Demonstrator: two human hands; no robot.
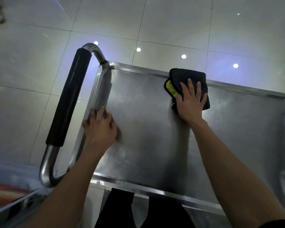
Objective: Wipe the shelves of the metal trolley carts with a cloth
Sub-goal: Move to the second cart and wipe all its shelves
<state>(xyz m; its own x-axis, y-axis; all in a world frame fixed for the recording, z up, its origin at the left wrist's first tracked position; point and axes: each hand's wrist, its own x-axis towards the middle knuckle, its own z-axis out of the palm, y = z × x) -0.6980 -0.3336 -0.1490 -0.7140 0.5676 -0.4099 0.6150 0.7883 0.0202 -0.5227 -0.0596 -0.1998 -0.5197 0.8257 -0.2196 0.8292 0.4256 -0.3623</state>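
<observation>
Head view, near rim: top shelf (146, 145) of the trolley, bare steel between the arms.
Left hand (99, 127): fingers curled over the shelf's left rim.
Right hand (190, 102): fingers spread flat, pressing folded dark cloth (187, 76) against the far rim.
Beyond: tiled floor (171, 22).

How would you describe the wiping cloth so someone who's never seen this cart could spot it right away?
Start at the steel trolley's top shelf, the big grey metal tray with a raised rim. Follow its far edge to where the right hand presses flat on a folded black cloth. It is the only soft thing on the shelf, dark with a bright yellow-green patch showing at its left side.
</observation>
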